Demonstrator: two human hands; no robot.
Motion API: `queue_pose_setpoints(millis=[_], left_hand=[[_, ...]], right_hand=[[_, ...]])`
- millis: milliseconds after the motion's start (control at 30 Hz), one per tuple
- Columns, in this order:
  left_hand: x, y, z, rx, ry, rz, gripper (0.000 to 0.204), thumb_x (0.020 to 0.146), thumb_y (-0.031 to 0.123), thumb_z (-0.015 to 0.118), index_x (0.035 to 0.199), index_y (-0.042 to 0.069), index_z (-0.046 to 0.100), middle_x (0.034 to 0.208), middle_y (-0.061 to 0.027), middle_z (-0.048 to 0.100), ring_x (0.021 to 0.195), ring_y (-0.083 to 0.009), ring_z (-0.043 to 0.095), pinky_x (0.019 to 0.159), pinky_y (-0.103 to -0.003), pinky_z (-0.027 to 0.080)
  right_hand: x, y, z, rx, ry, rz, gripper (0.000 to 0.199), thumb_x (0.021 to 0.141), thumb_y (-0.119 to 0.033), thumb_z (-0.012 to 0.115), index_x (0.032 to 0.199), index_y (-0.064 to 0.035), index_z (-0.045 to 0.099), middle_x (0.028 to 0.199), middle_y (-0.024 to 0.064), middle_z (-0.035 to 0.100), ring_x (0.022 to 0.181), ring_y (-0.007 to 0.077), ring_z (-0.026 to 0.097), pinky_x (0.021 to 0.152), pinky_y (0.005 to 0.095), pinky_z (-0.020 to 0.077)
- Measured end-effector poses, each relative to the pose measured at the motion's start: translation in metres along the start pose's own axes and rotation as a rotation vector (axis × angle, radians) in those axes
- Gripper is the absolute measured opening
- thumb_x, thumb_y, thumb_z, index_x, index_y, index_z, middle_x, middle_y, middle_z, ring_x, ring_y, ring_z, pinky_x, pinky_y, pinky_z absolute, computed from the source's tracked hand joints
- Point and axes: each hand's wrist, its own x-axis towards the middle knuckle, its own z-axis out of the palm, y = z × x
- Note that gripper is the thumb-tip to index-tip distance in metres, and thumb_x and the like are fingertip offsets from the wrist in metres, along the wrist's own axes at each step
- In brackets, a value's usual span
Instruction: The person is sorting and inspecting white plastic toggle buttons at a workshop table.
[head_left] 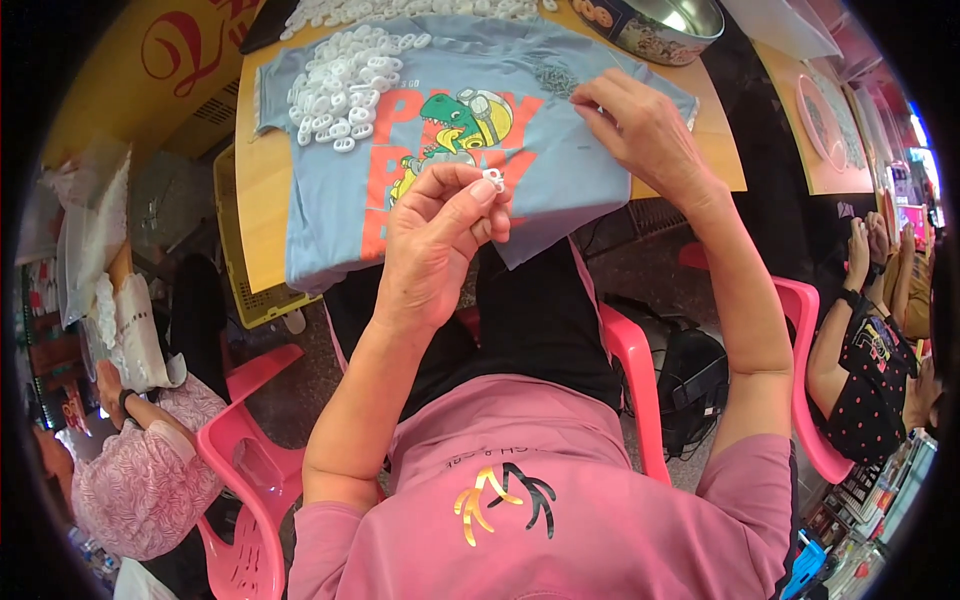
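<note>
My left hand pinches a small white plastic piece with holes in it between thumb and forefinger, raised over the near part of a blue-grey T-shirt. Farther right, my right hand is closed at the fingertips, at the edge of a little heap of tiny grey metal parts. Whatever is between those fingertips is too small to make out. A heap of white plastic pieces, similar to the held one, lies at the left on the shirt, beside its printed green dinosaur.
The shirt covers much of a wooden table. More white pieces lie at its far edge, near a round metal tin. Below the table's left edge is a yellow crate. Pink chairs and other people sit on both sides.
</note>
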Motion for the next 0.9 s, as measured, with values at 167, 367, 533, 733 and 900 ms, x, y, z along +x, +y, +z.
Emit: queue_pose_setpoints(millis=[167, 367, 533, 733, 900], left_hand=[[-0.003, 0.004, -0.001, -0.019, 0.019, 0.018, 0.016, 0.091, 0.010, 0.068, 0.104, 0.002, 0.062, 0.095, -0.0094, 0.067, 0.076, -0.0143, 0.063, 0.070, -0.027, 0.053], [-0.006, 0.006, 0.002, 0.008, 0.033, -0.022, 0.018, 0.092, 0.009, 0.068, 0.107, 0.000, 0.063, 0.094, -0.0091, 0.068, 0.076, -0.0145, 0.064, 0.071, -0.028, 0.053], [-0.008, 0.004, 0.006, 0.056, 0.043, 0.010, 0.017, 0.093, 0.010, 0.067, 0.105, 0.000, 0.063, 0.092, -0.0083, 0.068, 0.076, -0.0146, 0.064, 0.071, -0.029, 0.053], [-0.010, 0.006, 0.010, 0.113, 0.058, 0.043, 0.015, 0.093, 0.012, 0.067, 0.103, 0.001, 0.063, 0.092, -0.0078, 0.068, 0.075, -0.0140, 0.064, 0.071, -0.027, 0.053], [-0.010, 0.003, 0.012, 0.112, 0.088, 0.038, 0.013, 0.093, 0.012, 0.067, 0.100, 0.001, 0.063, 0.088, -0.0060, 0.067, 0.075, -0.0131, 0.064, 0.070, -0.027, 0.052]], right_hand=[[0.000, -0.002, -0.011, 0.010, 0.078, 0.037, 0.010, 0.087, -0.008, 0.067, 0.095, -0.0014, 0.065, 0.085, 0.0115, 0.062, 0.077, 0.0278, 0.062, 0.069, 0.0363, 0.0482], [-0.009, -0.014, -0.016, 0.198, -0.130, 0.069, 0.009, 0.087, -0.009, 0.067, 0.092, -0.0016, 0.065, 0.088, 0.0122, 0.063, 0.080, 0.0307, 0.063, 0.070, 0.0372, 0.0486], [-0.015, -0.019, -0.009, 0.058, -0.154, 0.034, 0.010, 0.088, -0.010, 0.065, 0.093, -0.0018, 0.064, 0.090, 0.0133, 0.062, 0.082, 0.0341, 0.063, 0.071, 0.0409, 0.0487], [-0.017, -0.015, -0.008, 0.020, -0.140, 0.030, 0.013, 0.090, -0.010, 0.063, 0.100, -0.0014, 0.064, 0.088, 0.0136, 0.061, 0.081, 0.0318, 0.063, 0.071, 0.0396, 0.0487], [-0.020, -0.033, -0.012, 0.453, -0.005, 0.289, 0.018, 0.095, -0.011, 0.062, 0.109, -0.0003, 0.065, 0.091, 0.0063, 0.066, 0.077, 0.0146, 0.061, 0.068, 0.0284, 0.0481]])
